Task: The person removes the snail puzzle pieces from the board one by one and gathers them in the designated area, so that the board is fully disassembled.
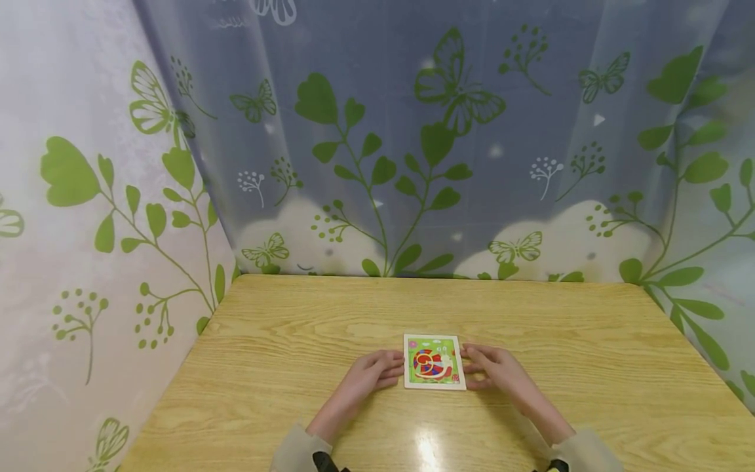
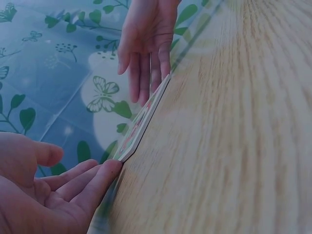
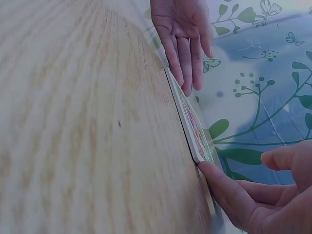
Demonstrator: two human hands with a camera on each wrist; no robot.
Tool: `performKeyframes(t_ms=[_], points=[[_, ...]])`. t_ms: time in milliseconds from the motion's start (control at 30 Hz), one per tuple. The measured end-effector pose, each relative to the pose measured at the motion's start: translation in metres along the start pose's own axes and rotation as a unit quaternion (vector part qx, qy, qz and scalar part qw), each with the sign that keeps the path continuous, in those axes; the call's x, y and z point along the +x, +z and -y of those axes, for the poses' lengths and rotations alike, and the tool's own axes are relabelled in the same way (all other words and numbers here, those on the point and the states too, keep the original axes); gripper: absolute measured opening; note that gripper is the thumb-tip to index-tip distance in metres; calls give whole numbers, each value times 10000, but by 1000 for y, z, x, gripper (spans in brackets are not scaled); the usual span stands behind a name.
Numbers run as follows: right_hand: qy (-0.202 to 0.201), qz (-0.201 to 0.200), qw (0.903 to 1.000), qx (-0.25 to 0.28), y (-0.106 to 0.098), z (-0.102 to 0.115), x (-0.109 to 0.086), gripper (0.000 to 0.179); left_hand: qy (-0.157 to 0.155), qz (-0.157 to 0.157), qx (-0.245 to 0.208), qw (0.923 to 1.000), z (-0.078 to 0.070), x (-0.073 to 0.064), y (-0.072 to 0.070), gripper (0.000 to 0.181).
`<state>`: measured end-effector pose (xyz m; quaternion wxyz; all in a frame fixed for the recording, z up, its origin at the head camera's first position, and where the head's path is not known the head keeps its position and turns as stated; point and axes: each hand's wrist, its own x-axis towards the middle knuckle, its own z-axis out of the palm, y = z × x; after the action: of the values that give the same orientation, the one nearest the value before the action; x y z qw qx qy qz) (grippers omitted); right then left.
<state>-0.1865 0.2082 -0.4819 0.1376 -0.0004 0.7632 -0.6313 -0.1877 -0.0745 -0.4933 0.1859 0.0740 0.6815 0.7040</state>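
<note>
A small square picture puzzle board (image 1: 435, 385) with a pale frame lies flat on the wooden table. Its picture shows a red and blue snail on green. At the board's left edge is my left hand (image 1: 377, 371), fingers extended and fingertips right at the frame. My right hand (image 1: 495, 372) mirrors it on the other side, its fingertips at the right edge. In the left wrist view the left hand (image 2: 63, 195) has its fingers loosely straight, thumb apart from the board. The right wrist view shows the right hand (image 3: 258, 195) likewise, a fingertip by the board's corner (image 3: 199, 155).
The light wood table (image 1: 295, 314) reaches back to a blue-grey curtain (image 1: 377, 131) printed with green leaves and butterflies. A paler cloth (image 1: 88, 249) with the same print hangs along the left side, and more cloth (image 1: 708, 275) is at the right.
</note>
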Motion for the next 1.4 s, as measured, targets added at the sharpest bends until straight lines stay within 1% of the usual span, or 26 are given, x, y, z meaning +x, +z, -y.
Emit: performKeyframes(t_ms=[233,400,600,867,1200,1400], points=[[-23,111,9999,67,0,-1,-5,55,6,46,-55,10000,0,-6,1,47],[46,126,9998,152,1,-1,-7,55,16,83,-25,10000,0,-9,0,48],[58,83,9998,150,2,0,-9,55,41,165,-26,9999,2,-9,-2,49],[47,79,9998,164,3,0,-11,54,27,84,-13,10000,2,-9,-2,48],[-69,229,9996,157,2,-3,-14,54,2,77,82,9999,2,-10,-2,47],[-136,296,9994,137,2,-4,-16,56,20,98,64,9999,2,-11,-1,47]])
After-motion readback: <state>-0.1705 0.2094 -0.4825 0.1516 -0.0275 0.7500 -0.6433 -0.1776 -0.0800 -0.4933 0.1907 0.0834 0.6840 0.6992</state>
